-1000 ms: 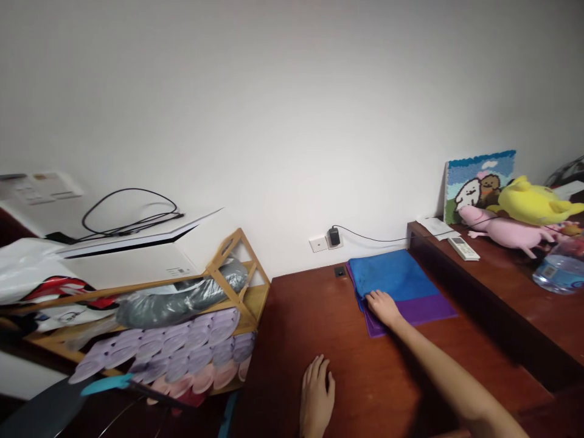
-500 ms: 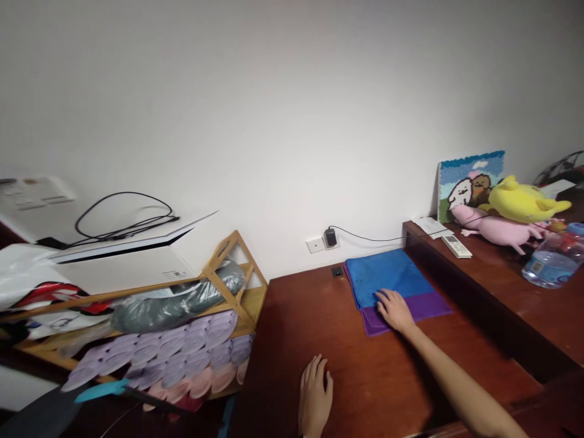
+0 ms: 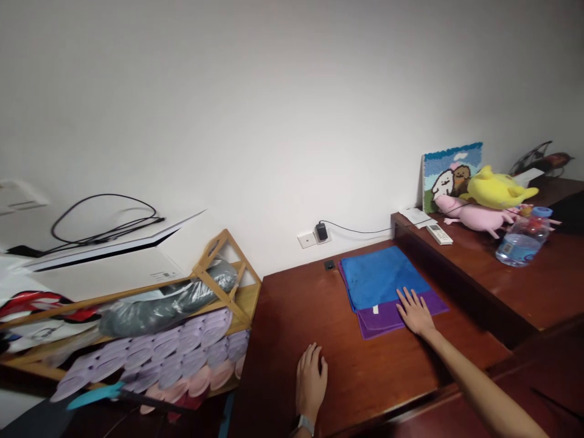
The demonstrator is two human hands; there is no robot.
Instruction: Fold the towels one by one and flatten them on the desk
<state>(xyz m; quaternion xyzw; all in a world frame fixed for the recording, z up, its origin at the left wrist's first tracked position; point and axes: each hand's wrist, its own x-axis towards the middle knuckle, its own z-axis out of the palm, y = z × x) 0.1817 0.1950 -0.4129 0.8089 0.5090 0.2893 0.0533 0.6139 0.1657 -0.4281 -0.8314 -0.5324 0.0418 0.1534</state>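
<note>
A blue cloth (image 3: 376,274) lies flat on the reddish-brown desk (image 3: 292,316), over a purple cloth (image 3: 378,324) whose front and left edges show. A small white tag (image 3: 375,309) is visible where the two colours meet. My right hand (image 3: 416,313) rests on the cloths at their front right, palm down with its fingers spread. On the bare wood to the left of the cloths, my left hand (image 3: 311,380) lies flat, holding nothing, with a watch on its wrist.
On the raised desk part at right are a remote (image 3: 439,234), a water bottle (image 3: 524,240), pink (image 3: 483,217) and yellow (image 3: 499,190) plush toys and a picture (image 3: 449,176). A plugged charger (image 3: 322,231) is on the wall. Left stands a wooden rack (image 3: 249,298) with slippers.
My right hand has slid right across the cloths with its fingers more spread, uncovering the white tag. The view has turned slightly to the right.
</note>
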